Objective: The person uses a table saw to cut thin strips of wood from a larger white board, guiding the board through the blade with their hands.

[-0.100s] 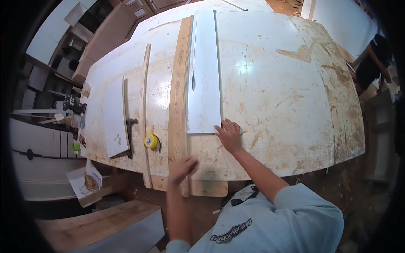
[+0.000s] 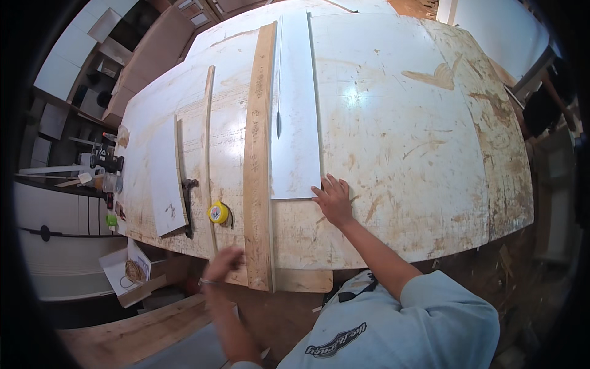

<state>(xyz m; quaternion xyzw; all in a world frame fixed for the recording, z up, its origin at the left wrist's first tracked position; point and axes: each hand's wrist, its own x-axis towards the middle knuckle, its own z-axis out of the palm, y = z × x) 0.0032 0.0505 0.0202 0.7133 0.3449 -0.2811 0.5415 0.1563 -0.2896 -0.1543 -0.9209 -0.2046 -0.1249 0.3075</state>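
My right hand (image 2: 332, 197) rests, fingers spread, at the lower right corner of a long white panel (image 2: 295, 147), its fingertips at the panel's edge. Along the panel's left side lies a light wooden board (image 2: 255, 172). My left hand (image 2: 226, 264) is smeared by motion near the table's front edge, left of that board's lower end; its fingers are unclear. A yellow tape measure (image 2: 217, 212) lies between the board and a thin wooden strip (image 2: 208, 135). Farther left are a smaller white piece (image 2: 166, 178) and a dark metal tool (image 2: 189, 203), too small to name surely.
The large scuffed white worktable (image 2: 399, 172) fills the middle. Power tools (image 2: 106, 160) and small items sit at its left edge. An open carton (image 2: 126, 270) and a wood-topped piece (image 2: 135, 332) are below. Another person (image 2: 547, 98) is at the far right, near a white sheet (image 2: 491, 37).
My left hand has moved left and down, away from the wooden board. My right hand stays at the panel's corner. The view has shifted slightly.
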